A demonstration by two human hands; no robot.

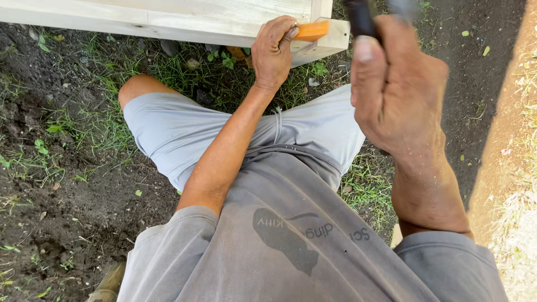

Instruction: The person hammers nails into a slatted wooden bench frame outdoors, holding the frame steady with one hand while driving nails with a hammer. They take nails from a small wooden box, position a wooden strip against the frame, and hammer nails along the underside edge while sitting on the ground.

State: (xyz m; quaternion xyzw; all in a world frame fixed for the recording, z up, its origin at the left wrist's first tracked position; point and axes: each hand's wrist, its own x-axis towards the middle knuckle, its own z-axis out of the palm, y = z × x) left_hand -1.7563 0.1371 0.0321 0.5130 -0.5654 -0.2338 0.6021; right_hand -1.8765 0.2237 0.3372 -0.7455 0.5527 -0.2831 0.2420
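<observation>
My left hand [272, 53] reaches forward and pinches an orange wedge-shaped piece [313, 31], holding it against the end of a pale wooden beam [168, 17] that lies across the top of the view. My right hand [397, 89] is raised close to the camera, its fist closed around a dark tool handle [361, 19]. The handle's upper part is blurred and runs out of the frame, so the tool's head is hidden. The right hand is above and to the right of the beam's end.
I crouch over dark soil [67, 212] with patches of grass [184, 70]; my bent knee [137, 86] in grey shorts is under the beam. A shoe tip [109, 282] shows at the bottom left. A light sandy strip [512, 140] runs along the right edge.
</observation>
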